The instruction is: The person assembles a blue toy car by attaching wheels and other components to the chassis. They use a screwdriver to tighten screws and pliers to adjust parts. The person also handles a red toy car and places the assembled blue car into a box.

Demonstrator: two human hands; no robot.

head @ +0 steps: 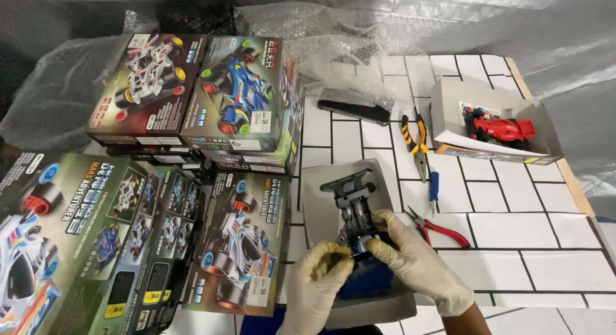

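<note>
— Chassis (355,210), the dark toy-car one: where is it?
— Over the open grey box (321,207), clamped by both gloved hands, left hand (319,280) and right hand (410,258) together.

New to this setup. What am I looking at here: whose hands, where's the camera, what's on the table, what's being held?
There is no machine here: a person works with two gloved hands, filmed by one camera worn on the head, looking down. The left hand and right hand together hold a dark toy-car chassis over an open grey box tray. The table has a white tile-pattern top. On its left are stacked model-car kit boxes. To the right lie yellow-handled pliers, red-handled cutters, a small blue screwdriver and a black tool. A finished red toy car sits in an open box at the far right. Bubble wrap lies behind.
</note>
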